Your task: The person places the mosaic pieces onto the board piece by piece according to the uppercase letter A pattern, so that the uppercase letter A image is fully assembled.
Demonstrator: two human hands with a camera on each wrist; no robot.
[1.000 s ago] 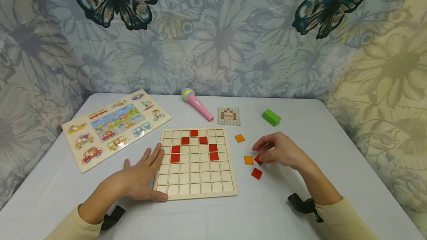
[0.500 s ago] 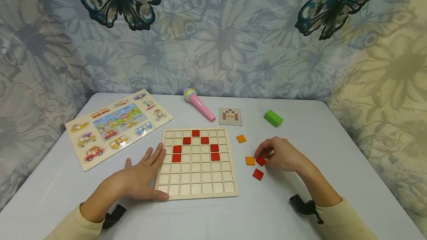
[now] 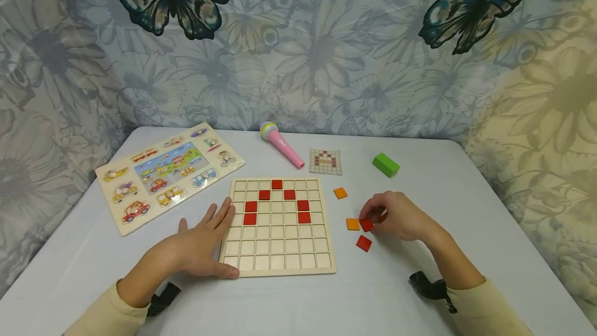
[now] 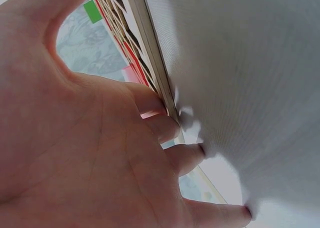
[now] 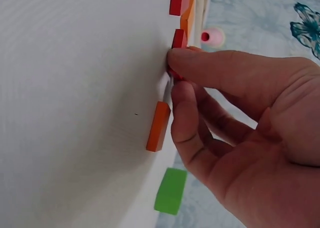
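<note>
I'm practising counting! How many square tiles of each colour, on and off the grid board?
Red square tiles on the pale wooden grid board: 7
Red square tiles off it: 2
Orange square tiles off it: 3
Total in view: 12

Cream left sleeve [image 3: 112,312] toward seven o'clock, cream right sleeve [image 3: 487,309] toward five, black left wrist piece [image 3: 164,298], black right wrist piece [image 3: 428,286] (this one curved)

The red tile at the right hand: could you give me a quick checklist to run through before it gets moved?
1. Right hand pinching the red tile: ok.
2. Red tile apart from the orange tile beside it: cannot tell.
3. Board steadied: ok, the left hand rests at its left edge.
4. Bare squares on the board: ok, many show.
5. Pattern card uncovered: ok.
</note>
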